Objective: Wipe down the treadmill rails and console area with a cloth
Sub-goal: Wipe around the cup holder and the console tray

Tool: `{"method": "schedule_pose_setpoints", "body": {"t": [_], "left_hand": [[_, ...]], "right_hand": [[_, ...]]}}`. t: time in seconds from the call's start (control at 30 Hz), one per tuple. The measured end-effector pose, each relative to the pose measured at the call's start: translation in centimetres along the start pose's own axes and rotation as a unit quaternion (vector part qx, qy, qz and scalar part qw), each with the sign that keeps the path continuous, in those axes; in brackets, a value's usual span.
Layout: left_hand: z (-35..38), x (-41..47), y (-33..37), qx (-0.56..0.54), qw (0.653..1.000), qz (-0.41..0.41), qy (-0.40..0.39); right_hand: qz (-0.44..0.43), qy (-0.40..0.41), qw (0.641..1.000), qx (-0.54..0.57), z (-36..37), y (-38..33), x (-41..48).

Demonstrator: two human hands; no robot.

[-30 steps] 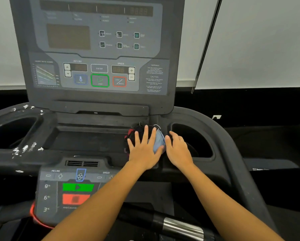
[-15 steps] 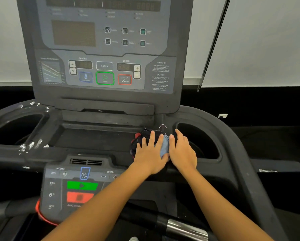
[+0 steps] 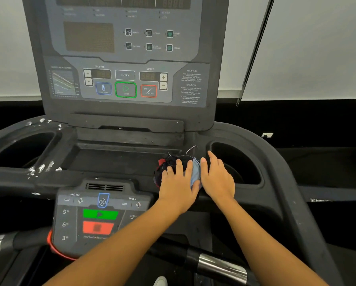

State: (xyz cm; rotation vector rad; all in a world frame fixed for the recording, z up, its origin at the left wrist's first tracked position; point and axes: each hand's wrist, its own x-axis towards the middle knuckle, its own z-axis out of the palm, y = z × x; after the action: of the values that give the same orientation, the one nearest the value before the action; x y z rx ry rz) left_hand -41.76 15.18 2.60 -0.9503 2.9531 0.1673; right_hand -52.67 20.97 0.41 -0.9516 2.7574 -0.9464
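Below the upright console, on the moulded shelf seen from the head view, I record the cloth: a bunched wad of dark, red and pale blue fabric. It lies on the ridge between the centre tray and the right cup holder, with its left part overlapping the tray's right end. The left hand lies flat on top of the cloth, fingers straight and slightly spread, pressing rather than gripping. The right hand lies flat just beside it, fingers extended and uncurled, its thumb side touching the cloth's blue edge and its outer side at the rim of the right cup holder. The tray is a shallow dark recess, and I make out only the cloth's edge in it. The right cup holder and the left cup holder are both in deep shadow, so I cannot tell their contents. White flecks mark the rim around the left holder. The lower control panel, with its green and red buttons, sits nearer than the shelf, partly covered by the left forearm.
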Motion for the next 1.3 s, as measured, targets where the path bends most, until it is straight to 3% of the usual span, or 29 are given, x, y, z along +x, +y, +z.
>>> {"method": "schedule_pose_setpoints", "body": {"t": [0.17,0.33,0.47,0.83,1.07,1.13,1.3], "left_hand": [[0.1,-0.7,-0.7,0.037,0.999,0.006,-0.024],[-0.9,2.2,-3.6,-0.012,0.985,-0.148,-0.089],[-1.2,3.5,-4.4,-0.021,0.972,-0.203,-0.115],[-1.3,2.8,-5.4,-0.052,0.990,-0.059,-0.120],[-2.8,4.2,-10.0,-0.083,0.966,-0.119,-0.214],[-2.7,4.4,-10.3,-0.082,0.972,-0.114,-0.189],[-3.1,3.0,-8.7,-0.097,0.989,-0.109,-0.034]], "right_hand": [[-0.010,-0.003,1.000,-0.013,0.0,0.1,0.2],[-0.011,-0.017,1.000,-0.024,-0.3,0.1,0.2],[-0.005,-0.010,0.999,-0.042,0.0,-0.1,0.2],[-0.007,-0.018,0.998,-0.052,0.3,-0.2,0.3],[-0.019,-0.008,0.999,-0.047,0.2,0.1,0.3],[-0.031,0.010,0.998,-0.045,0.3,0.1,0.3],[-0.069,0.062,0.995,0.023,0.4,-0.4,0.3]]}}
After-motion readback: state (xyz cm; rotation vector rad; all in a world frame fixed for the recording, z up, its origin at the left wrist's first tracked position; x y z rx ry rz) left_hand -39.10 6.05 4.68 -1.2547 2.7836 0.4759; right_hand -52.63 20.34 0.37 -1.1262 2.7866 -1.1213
